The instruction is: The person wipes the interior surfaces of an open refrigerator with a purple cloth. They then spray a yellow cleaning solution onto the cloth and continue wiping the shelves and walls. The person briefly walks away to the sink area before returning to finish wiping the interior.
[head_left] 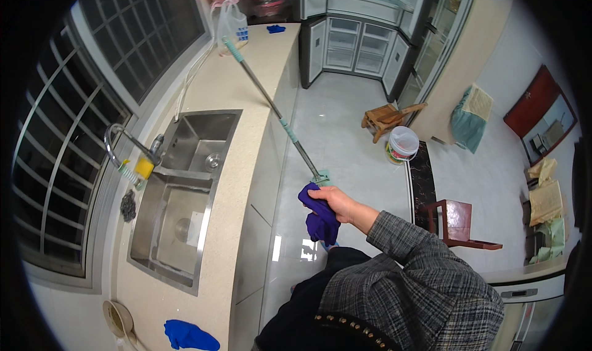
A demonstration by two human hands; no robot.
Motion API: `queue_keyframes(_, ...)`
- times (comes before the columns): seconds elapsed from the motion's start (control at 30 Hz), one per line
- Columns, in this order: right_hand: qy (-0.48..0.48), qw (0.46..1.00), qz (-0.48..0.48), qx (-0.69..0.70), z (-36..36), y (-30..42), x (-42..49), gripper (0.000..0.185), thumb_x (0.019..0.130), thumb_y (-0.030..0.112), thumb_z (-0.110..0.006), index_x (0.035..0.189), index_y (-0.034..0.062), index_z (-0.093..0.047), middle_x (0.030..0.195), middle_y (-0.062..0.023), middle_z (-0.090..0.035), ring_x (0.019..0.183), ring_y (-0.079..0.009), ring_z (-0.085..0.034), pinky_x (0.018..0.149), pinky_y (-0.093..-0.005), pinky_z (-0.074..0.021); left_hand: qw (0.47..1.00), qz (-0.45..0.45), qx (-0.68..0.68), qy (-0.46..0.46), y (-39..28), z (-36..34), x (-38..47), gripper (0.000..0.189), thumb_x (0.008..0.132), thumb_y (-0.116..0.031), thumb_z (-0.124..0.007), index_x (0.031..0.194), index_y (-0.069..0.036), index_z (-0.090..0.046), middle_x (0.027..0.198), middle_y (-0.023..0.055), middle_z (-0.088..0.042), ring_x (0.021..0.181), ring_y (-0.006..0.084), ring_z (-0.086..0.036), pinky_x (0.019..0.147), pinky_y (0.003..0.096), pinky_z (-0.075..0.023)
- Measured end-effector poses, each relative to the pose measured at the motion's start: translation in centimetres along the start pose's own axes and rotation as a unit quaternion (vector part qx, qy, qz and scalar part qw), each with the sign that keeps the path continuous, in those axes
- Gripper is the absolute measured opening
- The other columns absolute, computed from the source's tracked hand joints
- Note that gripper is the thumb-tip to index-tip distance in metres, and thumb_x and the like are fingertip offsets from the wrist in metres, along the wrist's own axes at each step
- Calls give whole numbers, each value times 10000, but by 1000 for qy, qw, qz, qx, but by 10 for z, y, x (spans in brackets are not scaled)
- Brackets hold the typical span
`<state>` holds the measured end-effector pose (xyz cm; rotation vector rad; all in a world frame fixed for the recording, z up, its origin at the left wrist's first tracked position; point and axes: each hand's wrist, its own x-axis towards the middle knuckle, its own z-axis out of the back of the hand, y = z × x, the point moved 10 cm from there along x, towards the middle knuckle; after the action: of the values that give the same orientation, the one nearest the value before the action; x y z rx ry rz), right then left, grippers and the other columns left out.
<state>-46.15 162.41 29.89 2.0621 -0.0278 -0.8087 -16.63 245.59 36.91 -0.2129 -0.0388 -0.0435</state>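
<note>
My right hand (pixel 341 204) grips a bunched purple cloth (pixel 323 221), which hangs above the floor. My left hand is out of view. Just beyond the cloth, a mop with a pale green head (pixel 321 178) stands tilted on the floor. Its metal pole (pixel 259 85) leans over the worktop edge, and the green grip (pixel 232 49) is by a plastic bag (pixel 233 25). A bright blue cloth (pixel 190 335) lies on the near worktop, and a smaller blue cloth (pixel 276 29) on its far end.
On the left, a double steel sink (pixel 201 240) with a curved tap (pixel 121 131) is set in the worktop (pixel 222 212). A wooden stool (pixel 386 118), a white bucket (pixel 402 144) and a red-brown chair (pixel 455 221) stand on the floor to the right. Cabinets (pixel 358 46) line the far end.
</note>
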Motion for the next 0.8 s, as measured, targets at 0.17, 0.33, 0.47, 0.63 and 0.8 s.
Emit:
queue_keyframes(0.17,-32,997,35,60,43,11,-10,221,886,237,-598,885,17,-575,770,-67,-595,589,-165,-586,523,-318,-505,997,-30,-45,53,-88,3,29,643,647,89,-598,1269,7,-455,1192,194,-557,1062,343,-567,908,379,-461)
queue_keyframes(0.33,-36,993,51,96,108,31,-18,255,898,245,-583,947,-4,-612,856,-59,-629,663,-128,-584,611,-272,-498,990,-42,-85,109,-199,-5,26,642,638,94,-605,1258,11,-463,1176,190,-565,1040,338,-578,890,378,-472)
queue_keyframes(0.47,-55,986,74,135,187,50,-26,257,902,246,-572,936,-5,-616,847,-61,-631,653,-128,-580,611,-271,-497,979,-38,-129,156,-317,-31,-8,641,630,98,-610,1250,13,-469,1163,187,-571,1023,333,-587,875,377,-481)
queue_keyframes(0.63,-108,975,95,170,309,75,-45,261,900,236,-567,959,-15,-611,851,-77,-639,647,-134,-580,600,-268,-493,962,-18,-181,205,-470,-50,-73,640,621,102,-617,1240,17,-477,1146,182,-579,1001,328,-598,857,376,-492)
queue_keyframes(0.8,-164,957,135,200,419,113,-95,260,895,230,-575,944,-23,-607,816,-80,-626,621,-143,-563,580,-286,-486,935,13,-218,279,-592,-71,-133,639,612,107,-623,1230,20,-485,1130,178,-587,979,322,-610,838,375,-503)
